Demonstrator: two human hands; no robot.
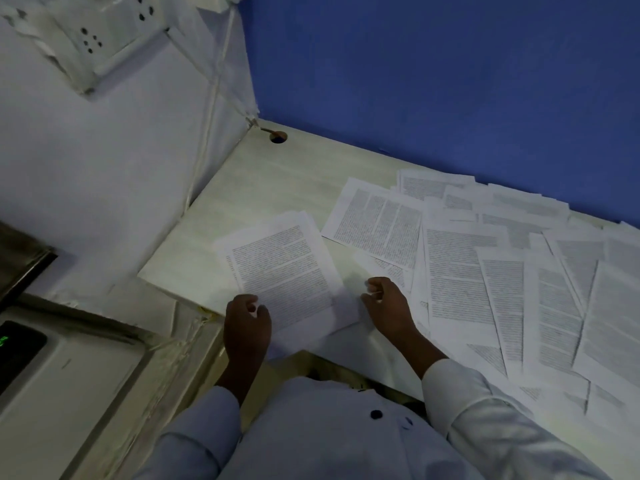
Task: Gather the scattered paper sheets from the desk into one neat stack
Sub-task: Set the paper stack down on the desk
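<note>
Fingers (252, 301) of the left hand (247, 323) curl against the near left edge of a small stack (284, 271) of printed sheets, as I watch through the head camera. Whether they pinch the paper or only rest on it I cannot tell. Fingers (375, 287) of the right hand (388, 306) are curled too, just beside the stack's near right corner, and I cannot make out whether anything is caught between them. Between the two sets of fingertips lies the stack, roughly squared with a few edges peeking out, flat on the pale desk (263, 181) and turned a little askew. Just beyond the right fingers a single sheet (377, 223) with columns of text lies apart from the stack. To the right of those fingers the loose sheets (502, 289) overlap in a wide fan, reaching the desk's far edge and running out of my picture. Behind the hands, white sleeves (485, 403) run back to a white shirt (329, 427) with a dark button (376, 414). Well beyond the left fingers a round cable hole (278, 137) sits in the desk's far corner, where a blue partition (433, 81) meets a white wall (104, 150). High on that wall is a socket box (97, 36). Far left of the left hand, a device with a green readout (20, 348) shows at the frame's edge.
</note>
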